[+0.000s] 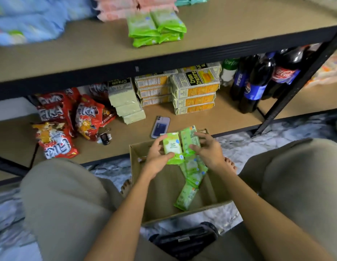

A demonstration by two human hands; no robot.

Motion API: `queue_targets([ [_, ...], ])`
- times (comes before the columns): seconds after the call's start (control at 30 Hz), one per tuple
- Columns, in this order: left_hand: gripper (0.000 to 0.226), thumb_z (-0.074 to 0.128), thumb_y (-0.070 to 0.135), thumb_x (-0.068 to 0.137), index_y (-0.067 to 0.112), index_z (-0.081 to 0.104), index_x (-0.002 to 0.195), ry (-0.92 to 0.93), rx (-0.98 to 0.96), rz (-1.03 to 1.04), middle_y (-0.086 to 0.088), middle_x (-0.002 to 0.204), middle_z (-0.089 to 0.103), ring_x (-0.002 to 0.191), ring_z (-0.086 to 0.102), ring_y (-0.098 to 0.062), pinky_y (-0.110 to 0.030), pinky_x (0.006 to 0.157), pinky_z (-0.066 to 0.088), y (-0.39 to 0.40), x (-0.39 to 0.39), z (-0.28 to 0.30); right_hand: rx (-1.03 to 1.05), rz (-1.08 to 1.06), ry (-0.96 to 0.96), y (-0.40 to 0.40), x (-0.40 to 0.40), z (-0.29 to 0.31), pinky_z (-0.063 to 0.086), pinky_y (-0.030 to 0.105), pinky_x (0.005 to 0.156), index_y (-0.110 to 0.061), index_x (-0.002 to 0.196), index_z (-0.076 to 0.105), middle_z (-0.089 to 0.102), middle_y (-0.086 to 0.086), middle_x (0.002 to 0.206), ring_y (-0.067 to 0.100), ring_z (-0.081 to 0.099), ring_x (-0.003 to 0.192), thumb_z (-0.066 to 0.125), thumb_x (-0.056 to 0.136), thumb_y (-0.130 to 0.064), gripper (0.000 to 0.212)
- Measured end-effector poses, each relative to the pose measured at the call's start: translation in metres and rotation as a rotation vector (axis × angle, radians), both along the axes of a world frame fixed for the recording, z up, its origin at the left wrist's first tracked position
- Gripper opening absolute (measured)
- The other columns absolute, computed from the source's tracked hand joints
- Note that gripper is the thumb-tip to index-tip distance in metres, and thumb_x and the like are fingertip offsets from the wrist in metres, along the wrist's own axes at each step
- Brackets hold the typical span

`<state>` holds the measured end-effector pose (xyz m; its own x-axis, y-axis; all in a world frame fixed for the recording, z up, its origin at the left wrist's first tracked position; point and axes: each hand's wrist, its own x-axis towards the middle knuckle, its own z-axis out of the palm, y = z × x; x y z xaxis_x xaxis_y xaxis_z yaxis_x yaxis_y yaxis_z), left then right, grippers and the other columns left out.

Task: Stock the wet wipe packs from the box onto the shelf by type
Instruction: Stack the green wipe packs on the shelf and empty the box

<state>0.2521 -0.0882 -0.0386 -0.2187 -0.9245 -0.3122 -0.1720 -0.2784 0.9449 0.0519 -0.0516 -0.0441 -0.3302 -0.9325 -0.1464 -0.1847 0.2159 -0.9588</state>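
Both hands hold green packs above the far end of the cardboard box (137,153): the left hand (157,154) has its fingers and thumb curled round a green wipe pack (172,148) with its printed face up, and the right hand (207,149) pinches a second green pack (188,141) just beside it, the two packs touching edge to edge. More green packs (190,185) lie in a loose line along the box's right side, down toward its near edge. The box sits on a mottled grey-white floor (277,140) between the person's knees, hard against the front edge of the lower shelf (230,117). On that brown board stand red snack bags (56,132) at the left, stacks of cream cracker boxes (195,91) in the middle and dark soda bottles (258,81) at the right, with a phone (160,127) and a bunch of keys (105,137) near the front edge. The upper shelf (239,25), in a black metal frame, carries a small stack of green packs (156,28) near the middle, pink packs (126,6) behind them, blue packs (32,17) at the left and teal ones (190,0) at the back.
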Motion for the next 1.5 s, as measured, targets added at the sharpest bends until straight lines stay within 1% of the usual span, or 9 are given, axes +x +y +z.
queue_targets([
  [0.13, 0.070, 0.075, -0.006, 0.081, 0.029, 0.050, 0.136, -0.012, -0.111, -0.035, -0.007, 0.115, 0.070, 0.105, 0.068, -0.023, -0.042, 0.087, 0.059, -0.012, 0.007, 0.049, -0.115, 0.046, -0.058, -0.006, -0.001, 0.047, 0.057, 0.047, 0.092, -0.026, 0.123, 0.066, 0.072, 0.005, 0.112, 0.026, 0.068, 0.108, 0.085, 0.079, -0.022, 0.047],
  [0.33, 0.071, 0.080, -0.002, 0.078, 0.026, 0.052, 0.137, -0.011, -0.351, -0.066, 0.003, 0.108, 0.072, 0.090, 0.069, -0.011, -0.031, 0.077, 0.060, -0.021, 0.009, 0.130, -0.347, 0.114, -0.039, -0.009, -0.003, 0.132, 0.056, 0.025, 0.083, -0.019, 0.127, 0.065, 0.067, 0.002, 0.113, 0.010, 0.066, 0.104, 0.082, 0.082, -0.017, 0.048],
  [0.43, 0.071, 0.081, -0.001, 0.077, 0.026, 0.053, 0.136, -0.010, -0.466, -0.085, 0.003, 0.109, 0.071, 0.085, 0.066, -0.008, -0.024, 0.073, 0.056, -0.023, 0.010, 0.169, -0.428, 0.122, -0.033, -0.010, -0.004, 0.164, 0.058, 0.024, 0.078, -0.014, 0.126, 0.064, 0.067, 0.007, 0.112, 0.002, 0.068, 0.094, 0.080, 0.083, -0.010, 0.047],
  [0.6, 0.069, 0.083, 0.012, 0.074, 0.031, 0.054, 0.134, 0.010, -0.613, -0.079, 0.000, 0.108, 0.072, 0.087, 0.067, -0.016, -0.032, 0.075, 0.057, -0.031, 0.014, 0.216, -0.549, 0.099, -0.037, -0.018, -0.008, 0.206, 0.059, 0.048, 0.087, -0.028, 0.121, 0.068, 0.069, 0.003, 0.114, 0.024, 0.068, 0.107, 0.084, 0.081, -0.020, 0.043],
  [0.77, 0.069, 0.080, 0.001, 0.079, 0.025, 0.052, 0.137, 0.043, -0.663, -0.055, -0.003, 0.111, 0.071, 0.097, 0.069, -0.016, -0.021, 0.079, 0.054, -0.046, 0.015, 0.253, -0.588, 0.125, -0.042, -0.032, -0.008, 0.240, 0.057, 0.039, 0.092, -0.032, 0.122, 0.067, 0.067, -0.001, 0.121, 0.022, 0.069, 0.108, 0.083, 0.080, -0.027, 0.046],
  [1.07, 0.065, 0.079, -0.002, 0.078, 0.029, 0.054, 0.130, 0.021, -0.685, 0.039, -0.001, 0.109, 0.071, 0.096, 0.069, -0.013, -0.019, 0.077, 0.055, -0.108, 0.020, 0.292, -0.570, 0.124, 0.038, -0.089, -0.002, 0.278, 0.052, 0.048, 0.100, -0.037, 0.118, 0.068, 0.067, -0.013, 0.118, 0.015, 0.065, 0.113, 0.083, 0.081, -0.033, 0.040],
  [1.2, 0.062, 0.079, -0.005, 0.076, 0.028, 0.056, 0.124, 0.005, -0.656, 0.099, -0.002, 0.106, 0.071, 0.093, 0.069, -0.012, -0.018, 0.073, 0.054, -0.143, 0.022, 0.300, -0.550, 0.101, 0.112, -0.124, -0.002, 0.292, 0.055, 0.034, 0.089, -0.032, 0.120, 0.066, 0.063, -0.013, 0.115, 0.015, 0.065, 0.103, 0.081, 0.084, -0.030, 0.039],
  [1.33, 0.058, 0.079, -0.003, 0.078, 0.020, 0.058, 0.127, -0.003, -0.613, 0.109, -0.004, 0.106, 0.072, 0.086, 0.068, -0.007, -0.018, 0.069, 0.054, -0.169, 0.022, 0.301, -0.502, 0.088, 0.156, -0.156, -0.003, 0.299, 0.055, 0.033, 0.078, -0.029, 0.121, 0.066, 0.059, -0.007, 0.110, 0.012, 0.063, 0.078, 0.081, 0.084, -0.029, 0.040],
  [1.5, 0.048, 0.079, 0.007, 0.082, 0.016, 0.061, 0.126, -0.055, -0.599, 0.107, 0.003, 0.104, 0.066, 0.086, 0.062, -0.005, -0.011, 0.068, 0.051, -0.185, 0.025, 0.291, -0.468, 0.075, 0.307, -0.182, -0.007, 0.298, 0.055, 0.029, 0.078, -0.025, 0.121, 0.067, 0.066, -0.003, 0.103, 0.014, 0.064, 0.091, 0.079, 0.084, -0.032, 0.039],
])
